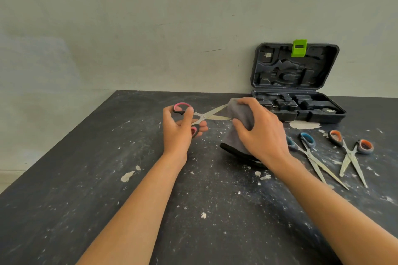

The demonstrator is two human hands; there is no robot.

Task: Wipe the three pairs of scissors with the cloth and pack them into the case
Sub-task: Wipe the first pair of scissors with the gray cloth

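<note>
So the bench (86,211) is this dark, paint-flecked top pushed against a pale wall, and honestly the grit on it is the first risk: anything wiped and then set back down there just picks the dust up again.

The case (301,112) sits open at the far right corner of the bench, lid leaning up against the wall with a green latch (299,48) on top. It's moulded for some other tool, so long blades may not seat properly in those recesses, and a knock on the upright lid could drop it shut.

The cloth (239,127) is a grey rag bunched in the right hand (260,133), fingers and thumb curled around it and clamped over the blade tips. That's the bit I'd watch. The blades are splayed open, and dragging the rag toward the points with the palm behind it could push an edge through the fabric.

The pink scissors (202,116) are held up off the bench near the middle of its far edge, left hand (178,127) gripping the handles, thumb on the upper loop, fingers round the lower one. A squeeze there closes the blades on the cloth or whatever's inside it.

The blue scissors (310,153) and orange scissors (351,153) lie open toward the right edge, just beside each other, below the case. The right forearm is close over the blue pair, so a careless sweep could send them off.
</note>
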